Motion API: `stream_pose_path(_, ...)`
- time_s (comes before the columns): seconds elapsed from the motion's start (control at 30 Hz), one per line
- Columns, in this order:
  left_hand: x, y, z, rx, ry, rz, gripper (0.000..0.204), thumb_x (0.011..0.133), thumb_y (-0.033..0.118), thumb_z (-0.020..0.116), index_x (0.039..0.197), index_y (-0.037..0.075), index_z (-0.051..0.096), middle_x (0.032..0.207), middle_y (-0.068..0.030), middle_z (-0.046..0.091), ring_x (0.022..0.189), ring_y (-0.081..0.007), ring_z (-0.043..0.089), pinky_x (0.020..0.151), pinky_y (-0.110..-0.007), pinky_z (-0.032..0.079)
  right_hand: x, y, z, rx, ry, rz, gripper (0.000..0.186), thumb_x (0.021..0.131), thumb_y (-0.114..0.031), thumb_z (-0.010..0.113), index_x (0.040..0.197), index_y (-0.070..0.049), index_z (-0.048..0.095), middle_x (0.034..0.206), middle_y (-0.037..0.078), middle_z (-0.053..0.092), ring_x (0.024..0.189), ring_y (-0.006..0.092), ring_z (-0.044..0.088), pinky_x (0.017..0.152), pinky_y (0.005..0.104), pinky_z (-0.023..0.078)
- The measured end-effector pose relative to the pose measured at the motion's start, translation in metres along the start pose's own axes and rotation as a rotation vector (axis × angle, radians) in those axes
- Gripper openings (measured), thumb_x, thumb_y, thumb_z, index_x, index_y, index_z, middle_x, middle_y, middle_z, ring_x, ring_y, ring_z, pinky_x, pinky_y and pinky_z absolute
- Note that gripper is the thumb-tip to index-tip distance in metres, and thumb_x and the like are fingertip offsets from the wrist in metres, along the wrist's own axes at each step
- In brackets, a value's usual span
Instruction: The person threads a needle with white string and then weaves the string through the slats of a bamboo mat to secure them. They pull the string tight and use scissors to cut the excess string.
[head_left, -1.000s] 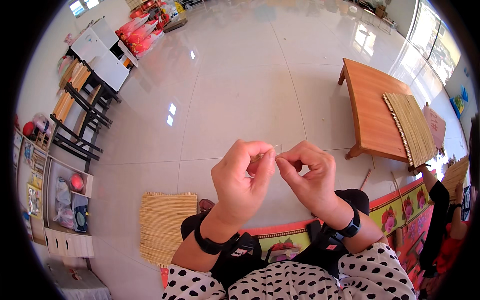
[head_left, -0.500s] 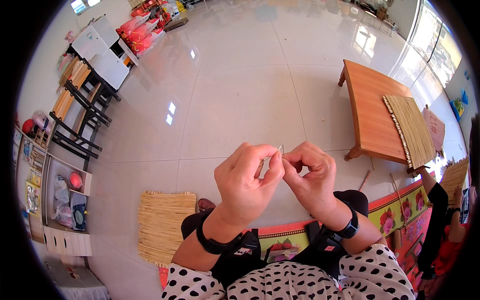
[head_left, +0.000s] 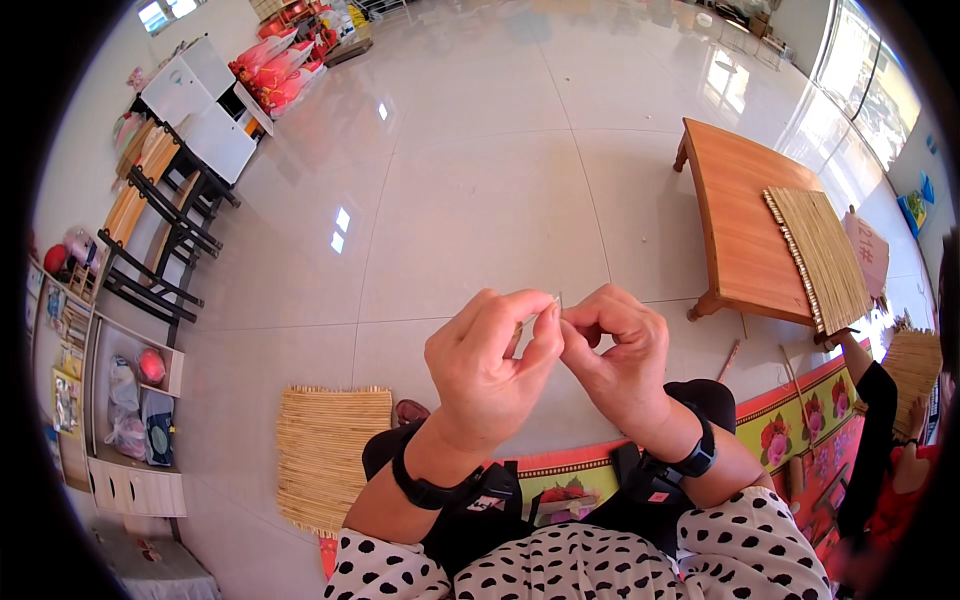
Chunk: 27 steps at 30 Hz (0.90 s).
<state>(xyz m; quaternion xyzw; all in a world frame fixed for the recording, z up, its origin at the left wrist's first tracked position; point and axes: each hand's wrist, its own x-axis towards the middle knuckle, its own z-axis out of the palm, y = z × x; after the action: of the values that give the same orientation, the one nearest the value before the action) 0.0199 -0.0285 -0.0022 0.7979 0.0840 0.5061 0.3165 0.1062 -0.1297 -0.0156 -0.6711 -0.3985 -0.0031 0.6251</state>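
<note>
My left hand and my right hand meet fingertip to fingertip in front of me, above the tiled floor. Between right thumb and forefinger I pinch what looks like a thin needle, its tip standing upright. A pale bit of thread shows at the closed thumb and forefinger of my left hand, right beside the needle. Whether the thread passes through it is too small to tell. Below and left lies a woven straw mat on the floor.
A low wooden table stands at right, bearing another straw mat. Beyond it, another person's arm reaches in near a further mat. A floral cloth covers floor by my knees. Shelves and chairs line the left.
Both hands stay pinched together, with only a slight shift to the left. Less of the needle shows above the fingertips. The other person's arm at right has moved a little.
</note>
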Motion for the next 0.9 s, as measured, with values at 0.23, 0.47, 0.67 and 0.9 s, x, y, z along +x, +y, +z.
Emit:
stream_pose_path(0.23, -0.0004, 0.0002, -0.0003, 0.004, -0.02, -0.018, 0.016, 0.072, -0.006, 0.071, 0.079, 0.005, 0.062, 0.062, -0.0004, 0.049, 0.045, -0.0082, 0.037, 0.04, -0.025, 0.028, -0.0001, 0.0009, 0.0, -0.006, -0.004, -0.014, 0.008, 0.073, -0.004, 0.075, 0.07, -0.005, 0.067, 0.065, 0.004, 0.061, 0.054, 0.0104, 0.056, 0.048, 0.0242, 0.043)
stream_pose_path(0.47, -0.0006, -0.0011, -0.0017, 0.011, -0.047, -0.014, 0.012, 0.076, -0.007, 0.068, 0.08, 0.003, 0.061, 0.067, -0.0013, 0.056, 0.048, -0.0032, 0.041, 0.043, -0.02, 0.032, -0.0005, 0.0, 0.0004, 0.0, -0.007, -0.015, 0.008, 0.073, -0.004, 0.075, 0.071, -0.004, 0.067, 0.065, 0.004, 0.061, 0.054, 0.01, 0.055, 0.048, 0.0243, 0.043)
stream_pose_path(0.67, -0.0013, -0.0014, -0.0031, 0.024, -0.068, -0.024, 0.01, 0.078, -0.008, 0.066, 0.081, 0.001, 0.061, 0.069, -0.0014, 0.059, 0.05, -0.0007, 0.044, 0.045, -0.018, 0.035, -0.0008, 0.0012, 0.0007, 0.006, -0.006, -0.023, 0.008, 0.072, -0.004, 0.075, 0.071, -0.004, 0.067, 0.064, 0.004, 0.06, 0.053, 0.0099, 0.055, 0.048, 0.0243, 0.042)
stream_pose_path(0.9, -0.0016, -0.0013, -0.0003, -0.006, -0.017, -0.043, 0.015, 0.074, -0.004, 0.072, 0.08, 0.005, 0.062, 0.066, -0.0016, 0.055, 0.045, -0.0077, 0.041, 0.04, -0.023, 0.031, -0.0012, 0.002, 0.0025, 0.006, 0.006, -0.049, 0.007, 0.072, -0.004, 0.075, 0.071, -0.004, 0.068, 0.063, 0.004, 0.059, 0.053, 0.0101, 0.055, 0.047, 0.0247, 0.041)
